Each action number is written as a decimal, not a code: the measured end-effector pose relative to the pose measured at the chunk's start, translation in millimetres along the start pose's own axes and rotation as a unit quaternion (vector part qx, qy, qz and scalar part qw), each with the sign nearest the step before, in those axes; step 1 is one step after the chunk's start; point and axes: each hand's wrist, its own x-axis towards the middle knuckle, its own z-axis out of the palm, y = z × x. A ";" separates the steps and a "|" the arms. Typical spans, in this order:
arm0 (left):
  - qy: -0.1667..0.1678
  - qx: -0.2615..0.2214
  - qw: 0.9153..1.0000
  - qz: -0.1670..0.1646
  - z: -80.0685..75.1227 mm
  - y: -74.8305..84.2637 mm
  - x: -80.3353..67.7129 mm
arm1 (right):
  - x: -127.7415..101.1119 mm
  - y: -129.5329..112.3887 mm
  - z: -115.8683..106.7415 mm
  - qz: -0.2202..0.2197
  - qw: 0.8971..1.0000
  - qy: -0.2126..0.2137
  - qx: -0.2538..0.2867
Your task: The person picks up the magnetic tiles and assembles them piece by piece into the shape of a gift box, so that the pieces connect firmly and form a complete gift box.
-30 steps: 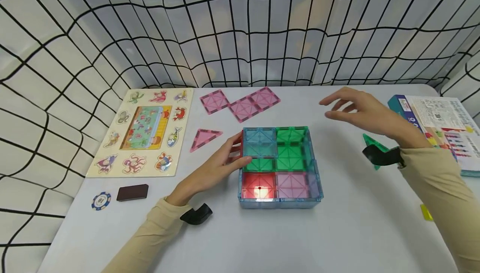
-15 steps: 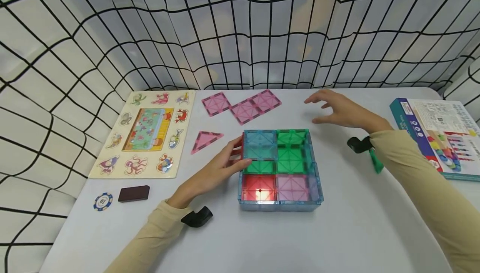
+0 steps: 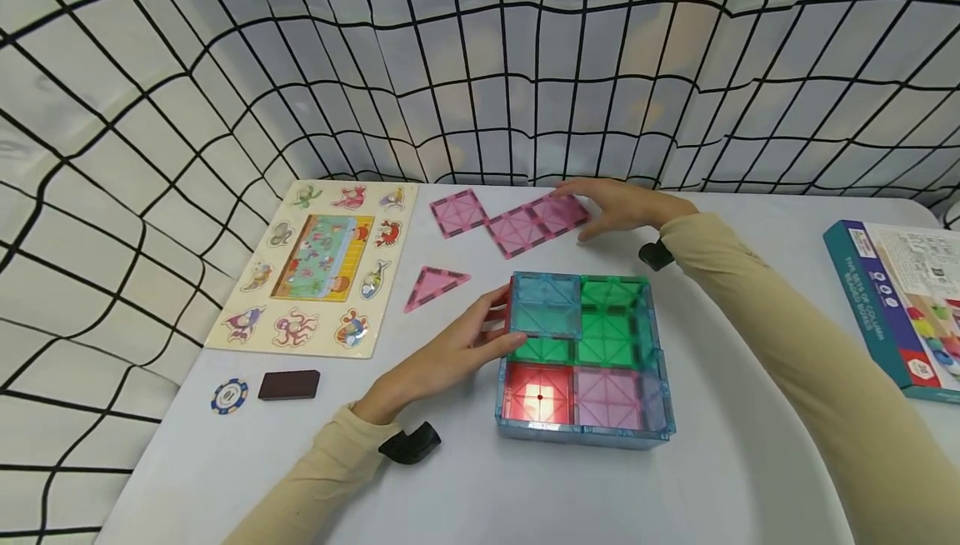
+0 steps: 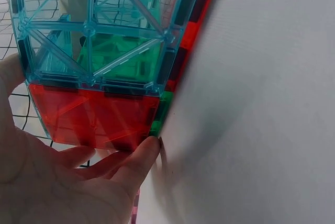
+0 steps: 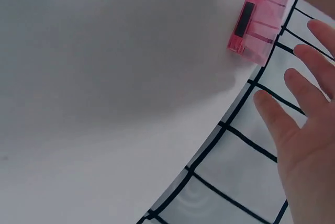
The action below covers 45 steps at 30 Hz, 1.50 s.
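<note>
Scanning L to R: puzzle board (image 3: 315,266) sits far left w/ a chip (image 3: 228,396) and dark block (image 3: 288,385) below it, all well apart from the work.

Next, pink triangle tile (image 3: 433,285) lies loose, just left of and beyond our left hand (image 3: 442,362). That hand's fingers are straight, pressed flat against the left wall of the tile box (image 3: 585,357); thumb lies on the blue lid tile. In the left wrist view, fingertips (image 4: 141,156) touch the red wall panel at its bottom edge. No grip, just bracing.

Beyond the box: row of pink square tiles (image 3: 510,224), long axis running L-R, slightly diagonal, far end toward the right. Our right hand (image 3: 622,203) is at that right end, reaching across from the right, fingers spread and relaxed, holding nothing. Head view shows fingertips at or over the end tile; contact can't be confirmed. Right wrist cam shows the pink tile edge (image 5: 256,30) just beyond the fingers (image 5: 309,119).

So the right hand is nearer the pink row; left is tied up on the box. Game box (image 3: 907,303) sits far right.
</note>
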 end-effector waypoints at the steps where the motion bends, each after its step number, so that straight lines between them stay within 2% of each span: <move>1: -0.002 -0.002 1.000 0.001 0.2 -0.2 0.0 | 2.2 -0.6 0.1 0.004 1.000 -0.012 -0.006; 4: -0.005 -0.007 1.000 0.000 0.5 -0.5 -0.5 | 6.0 -3.0 0.1 0.019 0.999 -0.048 -0.017; 7: -0.007 -0.007 1.000 -0.001 0.7 -0.7 -0.7 | 9.2 -3.2 0.8 0.026 0.997 -0.063 -0.038; 15: -0.006 0.001 1.000 -0.003 -1.0 -0.1 -0.4 | 7.2 -3.0 1.1 0.032 0.996 -0.032 -0.083; 24: -0.004 0.027 1.000 -0.011 -0.9 3.6 2.7 | -33.2 6.5 7.3 0.074 0.994 0.003 -0.081; 27: -0.003 0.036 0.999 -0.016 -1.2 4.7 2.7 | -48.3 11.7 9.5 0.070 0.994 0.022 -0.077; 33: -0.006 0.035 0.999 -0.023 -0.8 6.2 1.7 | -74.2 21.8 9.6 0.043 0.991 0.088 -0.089; 40: -0.006 0.050 0.998 -0.025 -1.3 7.8 1.5 | -105.1 19.1 1.8 0.067 0.982 0.155 -0.087; 45: -0.006 0.060 0.998 -0.030 -2.3 9.6 2.2 | -123.3 12.3 -6.4 0.076 0.977 0.182 -0.086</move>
